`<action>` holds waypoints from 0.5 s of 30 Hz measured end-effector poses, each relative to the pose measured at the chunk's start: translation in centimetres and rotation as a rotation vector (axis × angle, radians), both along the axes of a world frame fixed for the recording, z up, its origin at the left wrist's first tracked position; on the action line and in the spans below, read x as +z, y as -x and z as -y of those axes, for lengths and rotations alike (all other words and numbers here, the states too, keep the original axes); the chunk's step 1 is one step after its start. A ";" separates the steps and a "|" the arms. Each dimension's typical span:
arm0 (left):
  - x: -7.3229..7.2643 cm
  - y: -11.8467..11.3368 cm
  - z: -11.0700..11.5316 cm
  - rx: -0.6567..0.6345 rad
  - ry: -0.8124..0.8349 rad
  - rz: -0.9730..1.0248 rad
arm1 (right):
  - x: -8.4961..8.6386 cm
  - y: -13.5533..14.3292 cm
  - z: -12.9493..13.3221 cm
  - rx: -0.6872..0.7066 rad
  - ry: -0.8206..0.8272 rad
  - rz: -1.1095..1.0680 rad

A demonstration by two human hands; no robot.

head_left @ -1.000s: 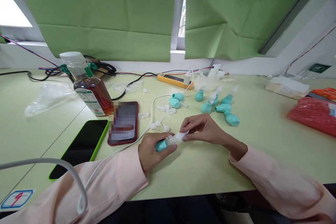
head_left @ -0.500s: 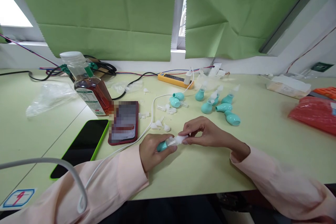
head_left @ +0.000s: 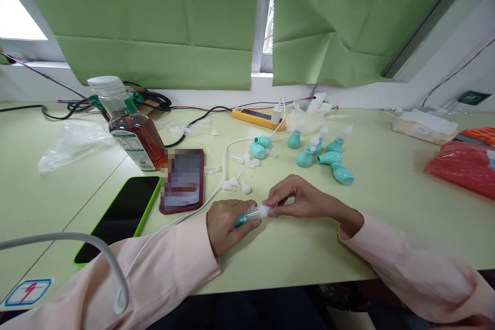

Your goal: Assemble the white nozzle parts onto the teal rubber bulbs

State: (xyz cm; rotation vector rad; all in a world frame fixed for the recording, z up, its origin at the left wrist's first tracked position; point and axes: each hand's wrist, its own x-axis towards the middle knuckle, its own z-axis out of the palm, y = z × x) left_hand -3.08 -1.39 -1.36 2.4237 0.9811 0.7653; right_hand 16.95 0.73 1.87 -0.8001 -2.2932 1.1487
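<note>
My left hand (head_left: 229, 223) is closed around a teal bulb (head_left: 240, 220) with a clear tube (head_left: 253, 213) sticking out of it to the right. At the tube's far end is a white tip (head_left: 264, 210), pinched between the thumb and fingers of my right hand (head_left: 296, 197). Small white tips (head_left: 234, 182) and clear pieces (head_left: 253, 163) lie just beyond my left hand. Behind my right hand, several teal bulbs with pale tips (head_left: 305, 157) stand upright, and others, such as a teal bulb (head_left: 342, 174), lie on their sides.
Left of my hands are a green-edged phone (head_left: 124, 209), a red-cased phone (head_left: 183, 180) and a bottle of amber liquid (head_left: 135, 134). A white cable (head_left: 216, 191) crosses the table. A yellow power strip (head_left: 255, 117) sits behind; a red package (head_left: 460, 167) lies right.
My right hand has shifted slightly left and its fingers now cover more of the white tip. The held bulb and tube have tilted and moved a little within my left hand.
</note>
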 end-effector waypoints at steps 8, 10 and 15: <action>-0.6 0.0 -0.1 -0.008 -0.028 0.042 | -0.7 0.4 0.0 -0.031 0.139 -0.078; -0.4 -0.1 0.0 0.004 -0.013 0.056 | -0.8 0.4 0.0 -0.046 0.191 -0.103; 0.7 -0.7 0.9 0.076 0.105 0.241 | 0.0 0.7 0.2 -0.107 0.261 -0.212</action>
